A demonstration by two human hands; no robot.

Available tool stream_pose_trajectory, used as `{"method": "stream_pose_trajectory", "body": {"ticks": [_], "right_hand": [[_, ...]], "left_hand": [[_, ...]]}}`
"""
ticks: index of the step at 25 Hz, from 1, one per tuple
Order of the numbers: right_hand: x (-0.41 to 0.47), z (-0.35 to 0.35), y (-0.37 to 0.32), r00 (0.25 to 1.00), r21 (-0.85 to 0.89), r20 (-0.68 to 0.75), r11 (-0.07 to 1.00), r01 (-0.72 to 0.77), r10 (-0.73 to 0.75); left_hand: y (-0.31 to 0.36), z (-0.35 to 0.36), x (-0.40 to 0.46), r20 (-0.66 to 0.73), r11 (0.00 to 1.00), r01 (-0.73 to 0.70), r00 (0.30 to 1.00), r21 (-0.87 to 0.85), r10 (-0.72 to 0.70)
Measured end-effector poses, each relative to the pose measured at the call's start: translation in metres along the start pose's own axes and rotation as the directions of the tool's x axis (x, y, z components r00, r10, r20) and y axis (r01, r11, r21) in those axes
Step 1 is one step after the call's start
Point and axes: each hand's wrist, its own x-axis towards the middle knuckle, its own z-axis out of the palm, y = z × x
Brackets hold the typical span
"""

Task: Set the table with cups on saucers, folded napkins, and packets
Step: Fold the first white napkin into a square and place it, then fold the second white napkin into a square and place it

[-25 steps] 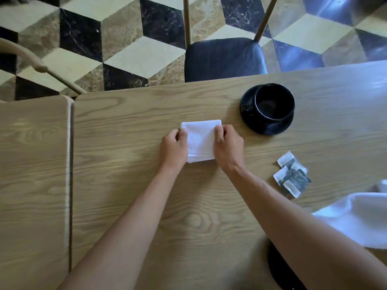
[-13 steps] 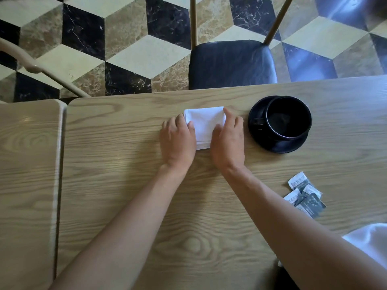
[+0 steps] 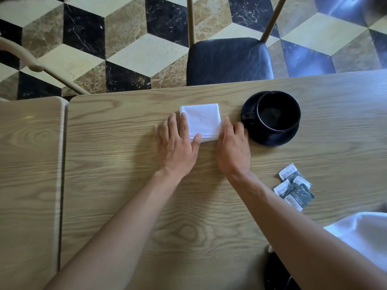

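Observation:
A white folded napkin (image 3: 202,120) lies square on the wooden table (image 3: 125,185) near its far edge. My left hand (image 3: 178,147) lies flat at the napkin's left side, with its forefinger and thumb resting on the cloth. My right hand (image 3: 232,147) lies flat against the napkin's right edge, fingers straight. Just right of it a black cup (image 3: 277,110) stands on a black saucer (image 3: 270,137). Several small packets (image 3: 294,187) lie in a loose heap further right and nearer to me.
A dark-cushioned chair (image 3: 228,61) stands beyond the table's far edge. A second wooden table (image 3: 27,185) adjoins on the left with a narrow gap. White cloth (image 3: 364,237) lies at the lower right, and a dark object (image 3: 276,273) shows at the near edge.
Both hands have slid the napkin away from me toward the far edge, then flattened beside it. The camera view has shifted forward.

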Motion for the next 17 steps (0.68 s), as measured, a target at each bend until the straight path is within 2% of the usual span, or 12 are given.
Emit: {"method": "stream_pose_trajectory", "body": {"ticks": [3, 5, 7, 13, 15, 17], "right_hand": [[-0.021, -0.018, 0.006, 1.0, 0.04, -0.02, 0.999, 0.016, -0.016], [-0.037, -0.034, 0.012, 1.0, 0.009, 0.004, 1.0, 0.03, -0.03], [-0.057, -0.052, 0.019, 0.998, -0.011, 0.045, 0.999, 0.033, -0.033], [-0.122, -0.096, 0.042, 0.993, -0.023, 0.117, 0.999, 0.037, -0.034], [-0.15, -0.112, 0.053, 0.991, -0.062, 0.129, 0.997, 0.054, -0.046], [-0.18, -0.135, 0.068, 0.992, -0.086, 0.123, 0.995, 0.048, -0.038]], "left_hand": [[0.005, -0.018, -0.025, -0.023, 0.997, -0.014, 1.0, -0.07, 0.012], [0.014, -0.031, -0.046, 0.018, 0.995, -0.019, 1.0, -0.094, 0.021], [0.025, -0.043, -0.069, 0.065, 0.995, -0.026, 0.997, -0.099, 0.033], [0.053, -0.067, -0.141, 0.092, 0.995, -0.042, 0.994, -0.087, 0.05], [0.062, -0.075, -0.173, 0.074, 0.994, -0.053, 0.995, -0.091, 0.059], [0.076, -0.082, -0.203, 0.015, 0.988, -0.126, 0.992, -0.084, 0.128]]}}
